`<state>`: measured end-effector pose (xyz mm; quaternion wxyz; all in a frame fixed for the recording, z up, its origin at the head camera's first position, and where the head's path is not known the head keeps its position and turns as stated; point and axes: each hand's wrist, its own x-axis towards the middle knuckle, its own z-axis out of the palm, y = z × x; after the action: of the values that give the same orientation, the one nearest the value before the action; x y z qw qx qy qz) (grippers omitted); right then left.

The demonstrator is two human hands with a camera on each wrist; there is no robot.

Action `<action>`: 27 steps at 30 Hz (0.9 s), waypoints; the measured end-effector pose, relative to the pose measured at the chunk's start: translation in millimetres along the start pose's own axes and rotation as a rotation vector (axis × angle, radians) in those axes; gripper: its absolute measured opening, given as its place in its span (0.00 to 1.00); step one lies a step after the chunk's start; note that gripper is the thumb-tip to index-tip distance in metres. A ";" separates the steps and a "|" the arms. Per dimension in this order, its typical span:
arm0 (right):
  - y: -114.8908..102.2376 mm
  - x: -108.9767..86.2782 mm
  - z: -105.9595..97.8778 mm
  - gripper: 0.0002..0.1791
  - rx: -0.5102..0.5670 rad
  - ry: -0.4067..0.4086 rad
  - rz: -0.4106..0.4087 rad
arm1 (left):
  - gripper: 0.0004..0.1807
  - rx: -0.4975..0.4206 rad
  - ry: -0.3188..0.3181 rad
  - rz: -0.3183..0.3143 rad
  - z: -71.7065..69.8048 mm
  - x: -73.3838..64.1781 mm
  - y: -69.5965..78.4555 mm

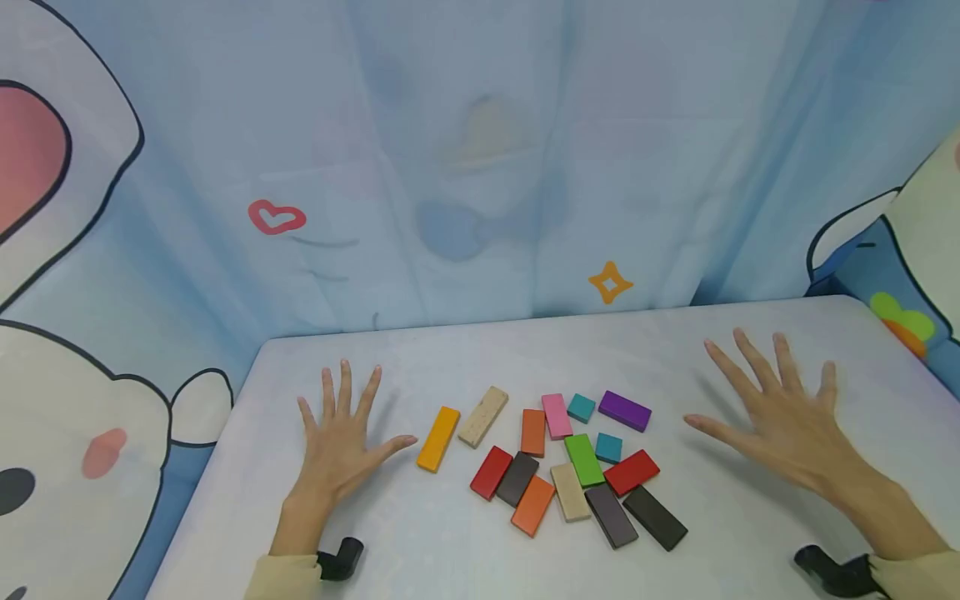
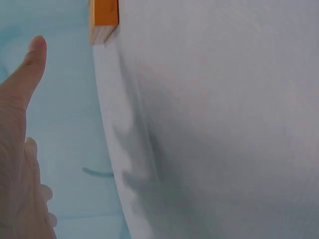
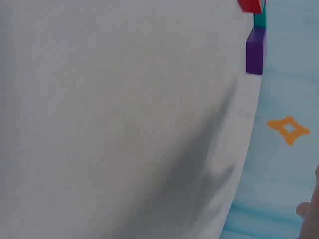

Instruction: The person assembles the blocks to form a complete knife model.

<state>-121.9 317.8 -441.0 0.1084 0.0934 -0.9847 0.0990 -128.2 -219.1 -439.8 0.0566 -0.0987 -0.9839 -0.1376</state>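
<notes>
My left hand point(image 1: 339, 446) hovers over the left part of the table with its fingers spread, holding nothing. Nearest to its thumb lies a yellow-orange block point(image 1: 438, 439), whose end also shows in the left wrist view. Beside that block is a plain wooden block point(image 1: 483, 417). On the right, my right hand point(image 1: 787, 429) is spread above the table, also without anything in it. The purple block point(image 1: 625, 411) and a dark block point(image 1: 655, 518) lie on its side of the group. Among the others are a green block point(image 1: 584, 460), a pink block point(image 1: 557, 416) and a red block point(image 1: 632, 472).
The blocks lie flat in a loose cluster on the white table point(image 1: 405, 550). A light blue curtain point(image 1: 450, 208) with printed figures hangs behind the table's far edge. Black wrist-worn devices point(image 1: 341, 559) sit at both sleeves.
</notes>
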 end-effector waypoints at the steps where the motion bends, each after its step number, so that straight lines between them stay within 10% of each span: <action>1: -3.7 1.7 0.1 0.64 0.006 -0.001 -0.007 | 0.59 -0.009 0.000 0.005 -0.2 0.1 3.6; 12: -75.6 40.1 -0.7 0.54 0.063 0.052 -0.309 | 0.48 -0.084 0.026 0.069 15.8 -2.5 56.1; 27: -170.1 97.8 18.1 0.35 0.331 -0.143 -0.519 | 0.35 -0.245 0.036 -0.131 30.8 -6.7 85.6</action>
<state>-184.3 134.2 -405.8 0.0438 0.3645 -0.9037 0.2202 -106.3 -130.9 -447.9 0.0528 -0.0377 -0.9629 -0.2620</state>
